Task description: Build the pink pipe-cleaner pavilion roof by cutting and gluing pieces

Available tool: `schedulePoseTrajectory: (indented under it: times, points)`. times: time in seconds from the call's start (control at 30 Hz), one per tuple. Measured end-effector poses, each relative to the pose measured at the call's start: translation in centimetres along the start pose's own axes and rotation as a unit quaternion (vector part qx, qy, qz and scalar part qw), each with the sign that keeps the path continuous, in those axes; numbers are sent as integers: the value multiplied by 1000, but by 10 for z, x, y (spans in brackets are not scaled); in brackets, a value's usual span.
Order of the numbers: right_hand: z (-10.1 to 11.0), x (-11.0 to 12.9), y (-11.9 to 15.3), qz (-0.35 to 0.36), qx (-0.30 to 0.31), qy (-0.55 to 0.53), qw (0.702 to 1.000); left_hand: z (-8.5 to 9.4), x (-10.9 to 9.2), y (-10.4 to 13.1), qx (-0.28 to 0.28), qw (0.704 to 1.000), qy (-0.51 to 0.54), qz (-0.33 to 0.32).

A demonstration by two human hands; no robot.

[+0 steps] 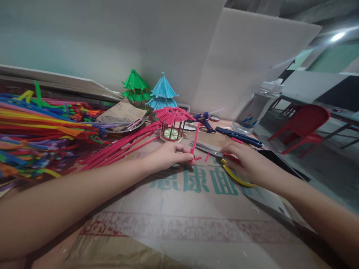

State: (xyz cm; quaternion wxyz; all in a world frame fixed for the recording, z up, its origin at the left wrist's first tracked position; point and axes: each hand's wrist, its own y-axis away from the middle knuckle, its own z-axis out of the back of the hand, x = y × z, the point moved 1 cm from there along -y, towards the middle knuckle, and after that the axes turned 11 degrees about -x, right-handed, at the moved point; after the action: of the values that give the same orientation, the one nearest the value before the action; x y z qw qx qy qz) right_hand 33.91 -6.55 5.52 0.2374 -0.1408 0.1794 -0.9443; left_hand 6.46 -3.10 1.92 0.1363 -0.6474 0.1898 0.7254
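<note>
Between the fingertips of my left hand [175,154] is a red pipe cleaner [196,136] that stands upright. Short cut red pieces [206,157] lie on the cardboard beside it. Over the red-handled scissors [211,150] is my right hand [237,158], its fingers curled around the handles; the blades point left toward the pipe cleaner. Just behind my left hand stands a small pavilion with a pink-red roof [172,115], thin posts and a pale round base. Yellow-handled pliers [238,179] lie under my right hand.
Bundles of coloured pipe cleaners [42,127] fill the left side. Green [134,86] and blue [163,91] pavilions stand at the back. A blue glue gun [205,121], a dark blue tool [239,137] and a clear bottle [254,108] are at the back right. Cardboard [179,209] covers the front.
</note>
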Motion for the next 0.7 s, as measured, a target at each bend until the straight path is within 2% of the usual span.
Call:
schedulePoseTrajectory:
  times: [0.17, 0.3, 0.4, 0.5, 0.7]
  points:
    - [3, -28, 1, 9, 86, 5, 996, -3, -3, 3, -20, 999, -33, -18]
    - [-9, -34, 3, 34, 75, 50, 995, -4, -3, 4, -14, 999, -23, -24]
    - [-16, -34, 5, 22, 63, 104, 992, -4, 0, 2, -17, 999, -31, -31]
    - [-14, -31, 5, 9, 60, 118, 991, -3, 3, 1, -9, 999, -23, -31]
    - [-9, -29, 1, -85, 40, 131, 987, -4, 1, 3, -10, 1000, -11, -18]
